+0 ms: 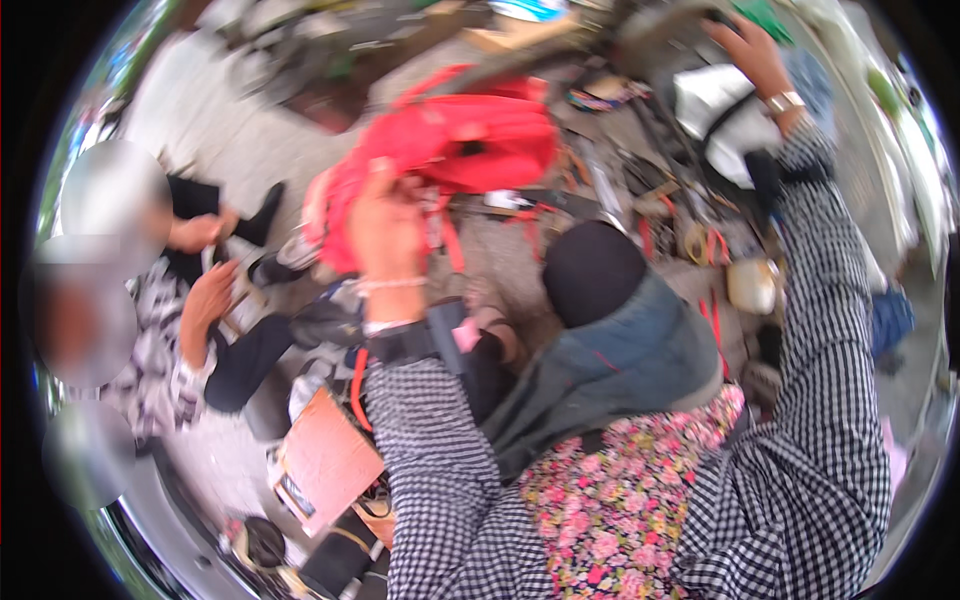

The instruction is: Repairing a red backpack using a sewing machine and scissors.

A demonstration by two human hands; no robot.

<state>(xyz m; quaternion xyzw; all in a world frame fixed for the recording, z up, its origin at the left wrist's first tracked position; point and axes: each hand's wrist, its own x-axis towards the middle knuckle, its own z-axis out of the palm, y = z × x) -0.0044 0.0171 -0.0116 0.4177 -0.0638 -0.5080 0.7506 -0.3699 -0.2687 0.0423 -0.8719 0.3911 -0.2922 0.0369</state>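
A red backpack [470, 140] is held up in front of me, its straps hanging down. My left hand [385, 235], smeared by motion, is against its left side with the fingers curled at the fabric. Out at the upper right, my right hand [755, 60] closes around a small dark handle [718, 18]. Just below that hand is a white piece [710, 110] crossed by a black strap. A long dark metal arm [560, 60] runs above the backpack; blur hides its details. Dark grey cloth [620, 350] covers my lap.
Hand tools [650, 180], straps and scraps lie scattered on the ground ahead. A whitish container [753, 286] stands at the right. On the left, people sit close by, one with a hand [208, 295] raised. A pink box [330, 460] is at the lower left.
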